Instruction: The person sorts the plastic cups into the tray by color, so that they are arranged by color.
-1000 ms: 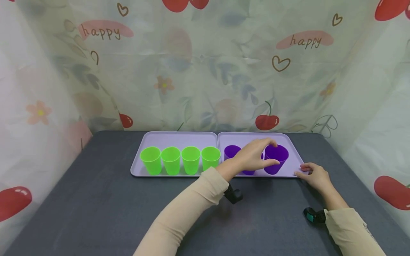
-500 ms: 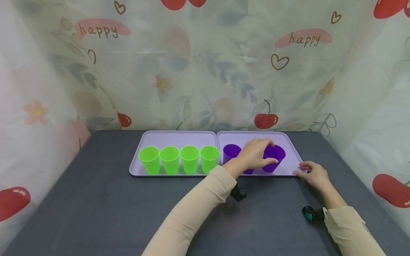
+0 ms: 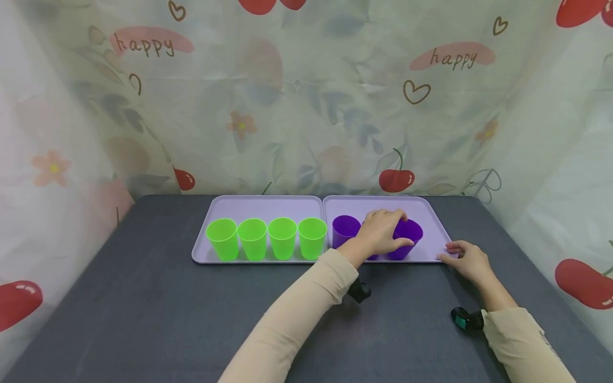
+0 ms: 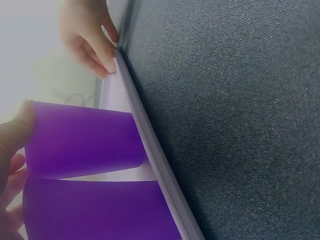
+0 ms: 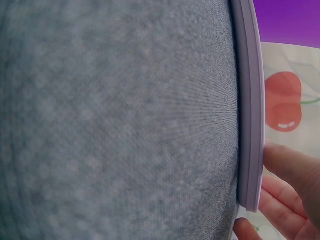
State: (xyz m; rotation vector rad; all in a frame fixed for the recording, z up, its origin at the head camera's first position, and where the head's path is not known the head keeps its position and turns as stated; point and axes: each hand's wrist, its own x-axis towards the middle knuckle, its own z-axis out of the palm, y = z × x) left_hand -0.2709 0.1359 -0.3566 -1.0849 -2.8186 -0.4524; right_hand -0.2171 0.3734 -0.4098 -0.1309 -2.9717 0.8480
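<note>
My left hand [image 3: 383, 232] holds a purple cup [image 3: 411, 232] near its rim, thumb on the near side, fingers reaching over the far side. In the left wrist view this purple cup [image 4: 82, 142] has its base down at the tray floor, close beside another purple cup [image 4: 100, 212]. A further purple cup [image 3: 346, 227] stands at the left end of the right-hand lilac tray [image 3: 433, 247]; the one between is mostly hidden by my left hand. My right hand [image 3: 471, 261] pinches this tray's front right corner, thumb on the near rim.
To the left, a second lilac tray [image 3: 268, 205] adjoins the first and holds a row of several bright green cups [image 3: 282, 239]. Both trays lie on a dark grey table [image 3: 167, 308]. A patterned curtain [image 3: 297, 106] hangs behind and at the sides.
My left hand has moved the purple cup left and slightly down, toward the other purple cups. My right hand has stayed at the tray corner. The head view has shifted slightly.
</note>
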